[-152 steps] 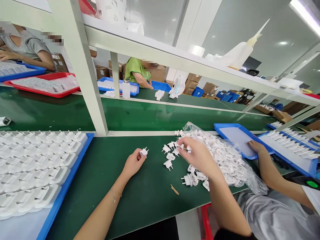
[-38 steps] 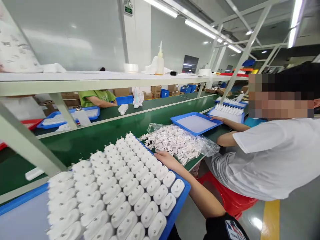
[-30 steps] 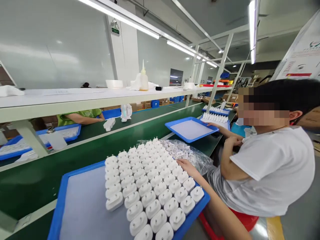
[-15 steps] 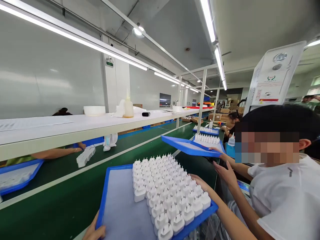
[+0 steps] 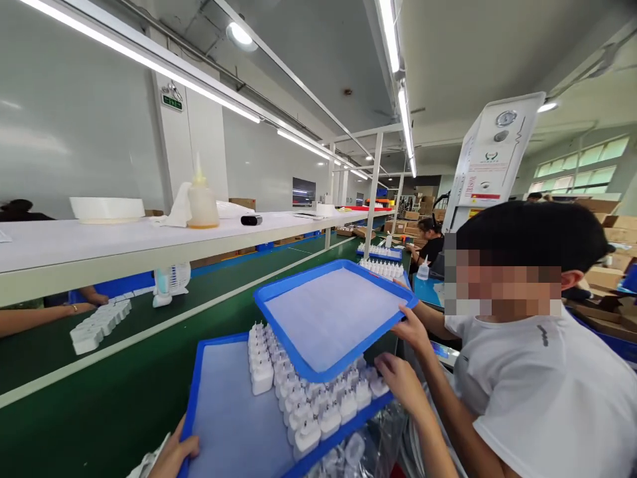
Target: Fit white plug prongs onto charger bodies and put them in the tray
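Note:
A blue tray [image 5: 223, 340] with a pale liner lies in front of me, its right part filled with rows of white plug adapters [image 5: 308, 431], pins up. My left hand [image 5: 175, 453] is closed on the tray's left rim. My right hand [image 5: 405, 382] is beside the right-hand adapters, fingers loosely bent and apart; whether they touch an adapter or the rim I cannot make out. Above the adapters hangs a second blue tray [image 5: 338, 312], lined and bare, tilted and hiding the back rows. A co-worker's hands [image 5: 413, 325] hold its right side.
The co-worker in a white shirt [image 5: 547, 398] sits close on my right. A green conveyor belt [image 5: 99, 405] runs beneath a white shelf [image 5: 149, 242]. Farther along stand more adapters [image 5: 383, 267] in a tray. Across the belt are a small fan [image 5: 169, 282] and white blocks [image 5: 99, 325].
The co-worker's lined tray has swung left and toward me, over the adapters. My right hand has shifted nearer along the right side. My view has turned right.

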`<state>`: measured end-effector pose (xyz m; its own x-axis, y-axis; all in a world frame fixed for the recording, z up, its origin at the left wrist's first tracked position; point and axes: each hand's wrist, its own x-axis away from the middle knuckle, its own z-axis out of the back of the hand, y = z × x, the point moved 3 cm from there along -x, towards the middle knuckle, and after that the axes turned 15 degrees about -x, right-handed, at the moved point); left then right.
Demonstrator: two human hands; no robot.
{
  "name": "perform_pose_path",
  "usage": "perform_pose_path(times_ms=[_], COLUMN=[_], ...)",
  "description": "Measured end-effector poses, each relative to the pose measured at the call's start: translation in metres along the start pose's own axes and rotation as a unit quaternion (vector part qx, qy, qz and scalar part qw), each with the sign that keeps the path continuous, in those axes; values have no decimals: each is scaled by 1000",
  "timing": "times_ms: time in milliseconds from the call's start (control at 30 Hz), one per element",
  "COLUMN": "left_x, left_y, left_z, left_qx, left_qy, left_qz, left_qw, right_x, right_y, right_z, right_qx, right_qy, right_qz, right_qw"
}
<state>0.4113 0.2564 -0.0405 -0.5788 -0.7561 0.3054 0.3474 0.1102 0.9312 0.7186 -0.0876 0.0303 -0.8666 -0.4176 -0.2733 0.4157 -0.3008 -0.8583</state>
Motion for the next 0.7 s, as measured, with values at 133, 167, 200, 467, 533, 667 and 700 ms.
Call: perform_pose_path(times_ms=[133,167,200,467,533,667,700], left_x=[16,20,23,26,27,43,52], left_y=[14,17,20,38,42,55,57], left_z=[-10,-12,-14,-8,-7,-7,-5], left_qx=[2,0,-2,-190,-204,-216,-210], left_qy=[5,0,-5,73,79,85,87], left_qz=[-17,-23,-33,-75,-68,-66,-75], left_qw=[1000,1000,999,976,973,971,971], right_x=[56,62,65,63,70,91,97], right_y=[-66,-82,-96,-157,-179,-232,-245], right_z=[0,-5,-9,-16,-13,-10,-10], right_qx=[202,241,269,282,253,214,211], right_qy=[145,117,77,-129,-138,-152,-159], right_qz=[251,297,327,402,427,471,482], right_qw=[936,917,903,861,857,842,835])
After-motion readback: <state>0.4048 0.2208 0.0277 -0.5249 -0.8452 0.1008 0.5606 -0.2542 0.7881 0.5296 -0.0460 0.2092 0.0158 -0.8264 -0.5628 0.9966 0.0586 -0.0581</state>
